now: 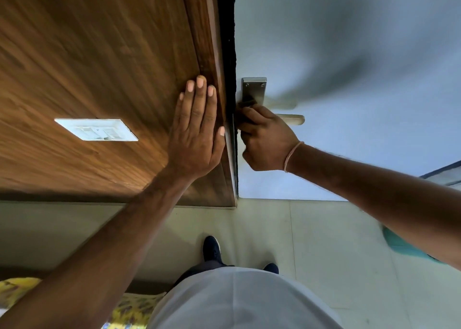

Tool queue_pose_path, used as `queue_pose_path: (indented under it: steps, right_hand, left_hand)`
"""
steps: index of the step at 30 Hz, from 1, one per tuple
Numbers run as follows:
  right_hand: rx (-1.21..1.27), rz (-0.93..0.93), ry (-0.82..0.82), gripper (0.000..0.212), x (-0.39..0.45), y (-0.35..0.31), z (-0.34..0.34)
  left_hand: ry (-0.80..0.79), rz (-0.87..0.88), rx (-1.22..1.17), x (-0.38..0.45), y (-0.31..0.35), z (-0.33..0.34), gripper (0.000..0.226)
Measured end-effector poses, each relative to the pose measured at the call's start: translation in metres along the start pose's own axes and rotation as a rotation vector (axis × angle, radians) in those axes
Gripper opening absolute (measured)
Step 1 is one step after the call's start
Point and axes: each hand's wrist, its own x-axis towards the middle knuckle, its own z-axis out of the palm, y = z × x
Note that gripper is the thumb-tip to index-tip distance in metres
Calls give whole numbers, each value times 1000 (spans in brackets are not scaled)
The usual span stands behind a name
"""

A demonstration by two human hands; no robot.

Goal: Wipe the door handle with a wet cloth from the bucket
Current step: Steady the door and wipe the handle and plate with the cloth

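While the brown wood panel (99,67) filled the upper left, the left hand (197,129) lay flat on it, fingers spread; at centre, the right hand (267,139) was clenched on a dark cloth (245,104) against the door handle (287,119).

**Both arms stretched forward**

Our left hand (197,126) lies flat, fingers together pointing toward 12 o'clock, forearm reaching in from 7 o'clock. Our right hand (267,139) is curled in a closed grip, forearm entering from 4 o'clock.
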Motion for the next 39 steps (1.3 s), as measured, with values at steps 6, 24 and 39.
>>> queue_pose_path:
  steps: [6, 24, 39]
  right_hand:
    - [-116, -72, 89, 17, -4, 15, 23]
    - [94, 412, 295, 24, -2, -21, 38]
    - [93, 780, 375, 29, -20, -28, 21]
  left_hand:
    - [28, -25, -9, 0, 6, 4, 76]
    - [6, -16, -26, 1, 5, 6, 77]
    - [12, -31, -9, -1, 8, 11, 77]
